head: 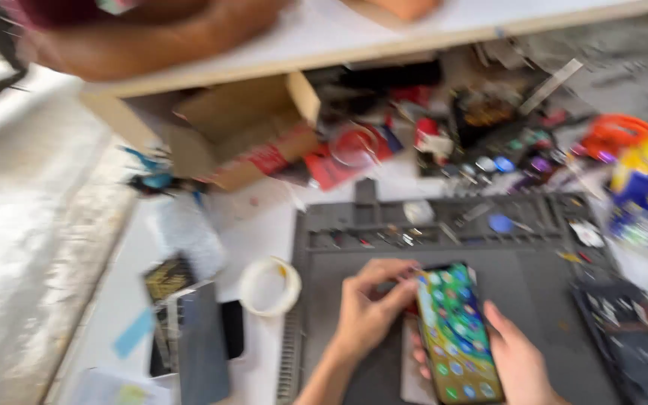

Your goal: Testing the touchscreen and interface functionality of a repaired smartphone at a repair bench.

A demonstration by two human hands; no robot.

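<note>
A smartphone (pixel 457 334) with a lit, colourful screen lies tilted over a dark grey work mat (pixel 534 277). My right hand (pixel 517 360) cradles it from below and along its right edge. My left hand (pixel 367 307) pinches at the phone's upper left corner, fingers curled against the edge. The picture is blurred, so I cannot tell if a small tool sits between those fingers.
A roll of white tape (pixel 269 286) lies left of the mat, next to dark flat phone parts (pixel 189 330). An open cardboard box (pixel 241 127) and cluttered tools and small parts fill the back. Another person's arm (pixel 159 34) rests on the shelf above.
</note>
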